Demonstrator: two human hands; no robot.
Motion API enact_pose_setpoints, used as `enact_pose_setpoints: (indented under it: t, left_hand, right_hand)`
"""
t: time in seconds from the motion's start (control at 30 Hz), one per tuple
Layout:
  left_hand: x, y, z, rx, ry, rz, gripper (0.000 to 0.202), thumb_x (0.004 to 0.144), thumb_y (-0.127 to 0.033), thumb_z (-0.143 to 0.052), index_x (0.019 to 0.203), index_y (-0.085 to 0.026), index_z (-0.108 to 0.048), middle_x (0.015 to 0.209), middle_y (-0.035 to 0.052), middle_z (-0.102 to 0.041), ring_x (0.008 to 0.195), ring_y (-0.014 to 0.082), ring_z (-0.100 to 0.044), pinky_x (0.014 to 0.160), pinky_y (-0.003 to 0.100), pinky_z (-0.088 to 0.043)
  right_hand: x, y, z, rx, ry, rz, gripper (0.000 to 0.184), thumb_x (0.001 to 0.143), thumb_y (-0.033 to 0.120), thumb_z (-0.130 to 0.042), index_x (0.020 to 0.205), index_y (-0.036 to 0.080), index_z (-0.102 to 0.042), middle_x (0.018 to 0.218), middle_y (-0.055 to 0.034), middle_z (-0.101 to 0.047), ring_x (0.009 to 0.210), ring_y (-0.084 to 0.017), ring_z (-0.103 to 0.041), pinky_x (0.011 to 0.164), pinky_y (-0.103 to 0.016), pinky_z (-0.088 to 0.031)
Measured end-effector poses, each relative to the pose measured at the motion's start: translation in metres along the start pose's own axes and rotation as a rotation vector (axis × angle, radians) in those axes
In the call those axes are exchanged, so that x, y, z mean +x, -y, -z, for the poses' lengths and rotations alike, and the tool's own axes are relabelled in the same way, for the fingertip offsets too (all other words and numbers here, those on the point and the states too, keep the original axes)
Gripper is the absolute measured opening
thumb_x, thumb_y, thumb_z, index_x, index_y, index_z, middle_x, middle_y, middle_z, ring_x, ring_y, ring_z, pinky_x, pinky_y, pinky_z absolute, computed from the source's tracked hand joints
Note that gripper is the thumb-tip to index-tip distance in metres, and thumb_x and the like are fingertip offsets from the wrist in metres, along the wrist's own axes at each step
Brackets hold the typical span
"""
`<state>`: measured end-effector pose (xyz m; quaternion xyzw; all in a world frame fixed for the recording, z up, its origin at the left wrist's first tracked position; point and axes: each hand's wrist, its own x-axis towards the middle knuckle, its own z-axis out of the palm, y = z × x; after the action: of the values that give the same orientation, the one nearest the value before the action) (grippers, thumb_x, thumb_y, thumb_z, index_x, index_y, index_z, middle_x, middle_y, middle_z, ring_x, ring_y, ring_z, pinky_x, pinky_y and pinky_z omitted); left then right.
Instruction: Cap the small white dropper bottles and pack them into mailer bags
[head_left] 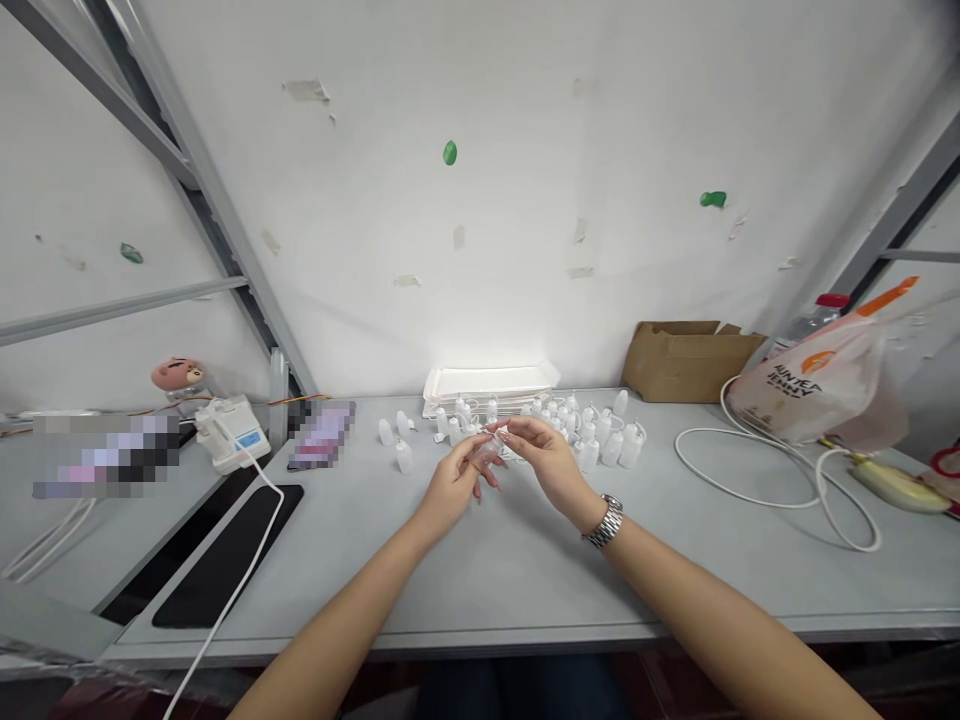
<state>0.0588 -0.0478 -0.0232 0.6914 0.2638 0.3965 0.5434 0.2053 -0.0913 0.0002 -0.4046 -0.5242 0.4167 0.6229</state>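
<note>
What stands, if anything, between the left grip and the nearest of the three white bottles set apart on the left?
Nothing visible stands in the way: only grey table surface shows between the left grip and that nearest bottle. The other two bottles are farther back, not between them.

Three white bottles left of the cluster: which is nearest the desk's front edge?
The lowest white bottle of that trio; the other two sit farther back, nearer the wall.
</note>
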Motion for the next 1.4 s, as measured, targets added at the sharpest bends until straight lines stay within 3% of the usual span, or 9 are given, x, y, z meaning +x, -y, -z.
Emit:
enact_pose_setpoints:
  t: [0.27,0.5,0.63,0.77,0.93,1.17,1.4]
  left_hand:
    - [-0.001,-0.006,0.000,-0.105,0.025,0.035,0.041,0.083,-0.044,-0.049,0.113,-0.017,-0.042,0.078,0.0037,-0.061,0.057,0.0116,-0.060,0.044,0.020,-0.042]
    - [-0.002,-0.011,0.000,-0.158,0.048,0.079,0.042,0.080,-0.044,-0.053,0.110,-0.019,-0.037,0.074,0.0006,-0.060,0.052,0.0104,-0.057,0.041,0.020,-0.041]
    - [-0.001,-0.010,-0.001,-0.151,-0.010,0.057,0.042,0.078,-0.041,-0.056,0.109,-0.020,-0.036,0.069,-0.0023,-0.058,0.048,0.0088,-0.052,0.038,0.018,-0.039]
    - [-0.003,-0.006,-0.003,-0.045,-0.148,0.003,0.040,0.076,-0.033,-0.060,0.108,-0.022,-0.039,0.074,-0.0028,-0.059,0.045,0.0065,-0.049,0.039,0.019,-0.039]
    - [-0.007,-0.001,-0.004,0.202,-0.271,-0.056,0.039,0.078,-0.027,-0.056,0.115,-0.026,-0.043,0.093,0.0008,-0.063,0.057,0.0093,-0.057,0.048,0.021,-0.042]
    - [-0.007,0.005,0.000,0.394,-0.293,-0.163,0.034,0.080,-0.027,-0.055,0.114,-0.028,-0.052,0.102,0.0026,-0.063,0.066,0.0131,-0.059,0.063,0.028,-0.048]
    - [-0.006,0.006,0.002,0.463,-0.236,-0.293,0.026,0.084,-0.025,-0.047,0.107,-0.025,-0.059,0.101,0.0053,-0.062,0.084,0.0175,-0.059,0.067,0.029,-0.048]
  right_hand:
    - [0.001,-0.002,0.000,-0.002,0.017,-0.037,0.016,0.075,0.035,-0.063,0.086,0.024,-0.064,0.087,-0.0017,-0.066,0.074,-0.014,-0.057,0.069,-0.031,-0.046]
    - [0.003,0.003,0.007,-0.030,0.107,-0.030,0.015,0.074,0.033,-0.065,0.085,0.023,-0.067,0.089,-0.0024,-0.066,0.080,-0.016,-0.058,0.077,-0.034,-0.046]
    - [0.003,-0.001,0.008,-0.026,0.086,-0.015,0.014,0.072,0.034,-0.066,0.083,0.024,-0.067,0.093,-0.0025,-0.063,0.082,-0.016,-0.058,0.077,-0.035,-0.046]
    - [0.003,-0.008,0.006,-0.137,-0.008,0.063,0.017,0.071,0.038,-0.067,0.080,0.024,-0.067,0.104,-0.0036,-0.054,0.089,-0.017,-0.055,0.076,-0.033,-0.047]
    - [0.002,-0.010,0.003,-0.439,-0.092,0.116,0.023,0.079,0.044,-0.056,0.079,0.021,-0.061,0.082,-0.0028,-0.054,0.077,-0.016,-0.051,0.070,-0.031,-0.044]
    - [0.001,-0.009,0.003,-0.512,-0.011,0.083,0.027,0.083,0.047,-0.049,0.076,0.021,-0.053,0.070,-0.0005,-0.051,0.064,-0.015,-0.046,0.060,-0.029,-0.038]
    - [0.007,-0.011,0.009,-0.384,0.078,-0.024,0.033,0.081,0.051,-0.049,0.073,0.020,-0.050,0.062,0.0019,-0.049,0.055,-0.012,-0.045,0.055,-0.027,-0.038]
